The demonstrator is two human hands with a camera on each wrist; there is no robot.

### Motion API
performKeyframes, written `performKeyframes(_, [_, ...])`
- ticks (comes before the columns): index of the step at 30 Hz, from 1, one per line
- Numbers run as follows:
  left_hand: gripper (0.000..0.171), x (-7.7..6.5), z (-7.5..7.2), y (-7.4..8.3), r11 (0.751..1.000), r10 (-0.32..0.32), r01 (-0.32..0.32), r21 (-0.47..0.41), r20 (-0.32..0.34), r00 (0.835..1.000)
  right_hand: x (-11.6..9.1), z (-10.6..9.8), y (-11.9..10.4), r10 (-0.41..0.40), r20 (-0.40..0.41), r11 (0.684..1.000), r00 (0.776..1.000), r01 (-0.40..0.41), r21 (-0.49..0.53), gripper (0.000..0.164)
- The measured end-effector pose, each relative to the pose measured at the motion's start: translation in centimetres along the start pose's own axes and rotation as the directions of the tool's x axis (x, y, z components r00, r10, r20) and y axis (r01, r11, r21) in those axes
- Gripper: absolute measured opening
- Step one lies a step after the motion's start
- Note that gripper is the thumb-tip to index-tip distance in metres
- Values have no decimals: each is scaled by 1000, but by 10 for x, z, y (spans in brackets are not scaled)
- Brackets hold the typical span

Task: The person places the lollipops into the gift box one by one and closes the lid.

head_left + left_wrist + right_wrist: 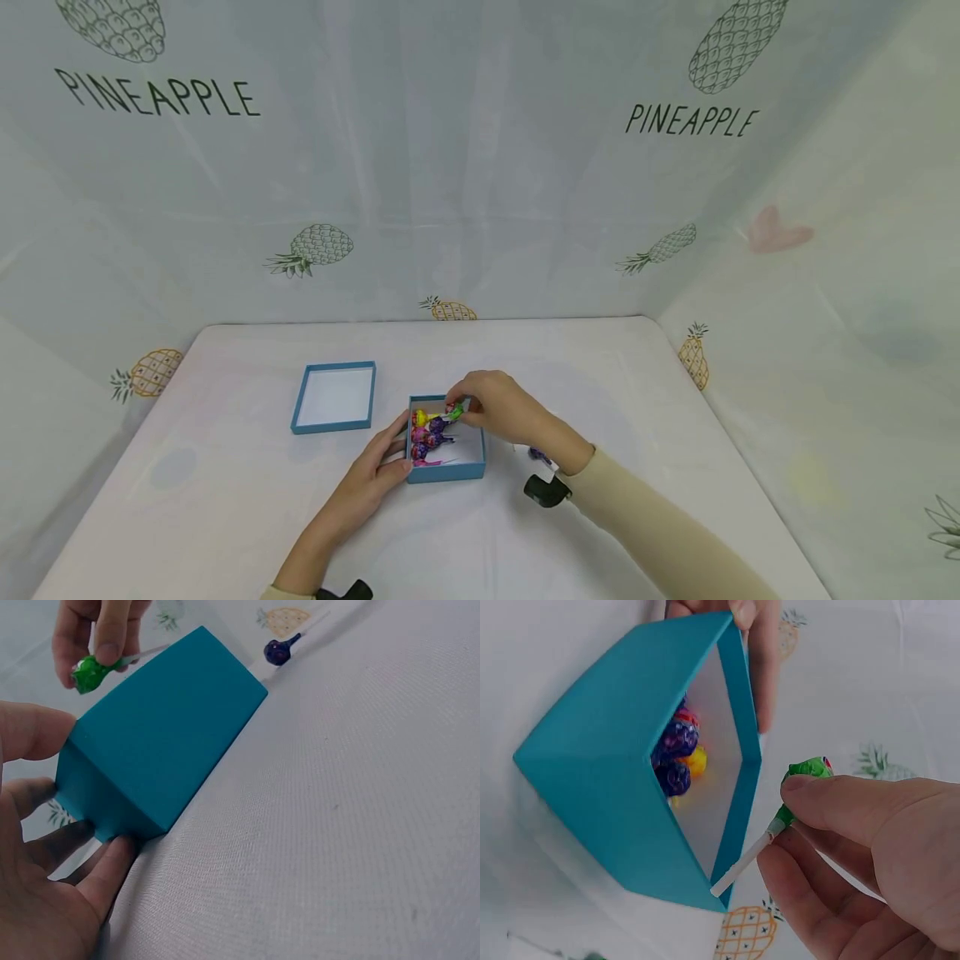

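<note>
A blue open-topped box point(447, 473) stands on the table with several wrapped lollipops point(435, 437) inside, mostly toward its left side. My left hand point(366, 477) holds the box at its left side, thumb near the front corner and fingers along the wall. Over the box's back right part, my right hand point(498, 408) pinches a green-wrapped lollipop point(806, 769) between thumb and fingers. Its white stick points toward the box rim in the right wrist view. Purple and yellow wrappers show inside the box there, partly hidden by its wall.
A shallow blue-edged lid point(335, 396), white inside, lies back left of the box. One dark purple lollipop point(277, 651) lies on the table right of the box, partly behind my right wrist in the head view. A pineapple-print cloth point(450, 167) hangs behind the white table point(225, 500).
</note>
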State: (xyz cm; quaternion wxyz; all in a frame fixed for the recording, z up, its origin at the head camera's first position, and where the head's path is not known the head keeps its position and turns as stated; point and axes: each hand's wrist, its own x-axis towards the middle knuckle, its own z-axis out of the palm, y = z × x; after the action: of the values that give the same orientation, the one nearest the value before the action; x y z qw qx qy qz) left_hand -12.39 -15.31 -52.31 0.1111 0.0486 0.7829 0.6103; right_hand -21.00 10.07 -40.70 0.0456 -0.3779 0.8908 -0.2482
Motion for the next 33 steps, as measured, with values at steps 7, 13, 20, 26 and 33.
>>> performKeyframes(7, [70, 0, -1, 0, 1000, 11, -11, -11, 9, 1000, 8, 14, -8, -35, 31, 999, 999, 35, 12, 27])
performKeyframes(13, [70, 0, -1, -1, 1000, 15, -15, -21, 7, 1000, 10, 22, -10, -27, 73, 999, 997, 24, 45, 29])
performKeyframes(20, [69, 0, -1, -2, 999, 28, -28, -24, 12, 1000, 11, 34, -6, -38, 98, 998, 994, 32, 61, 28])
performKeyframes(26, [69, 1, -1, -3, 999, 34, -33, -41, 23, 999, 11, 43, -3, -38, 109, 998, 993, 31, 58, 23])
performKeyframes(33, [69, 1, -1, -3, 999, 23, -22, -34, 21, 1000, 9, 48, -3, -25, 118, 1000, 993, 23, 13, 19])
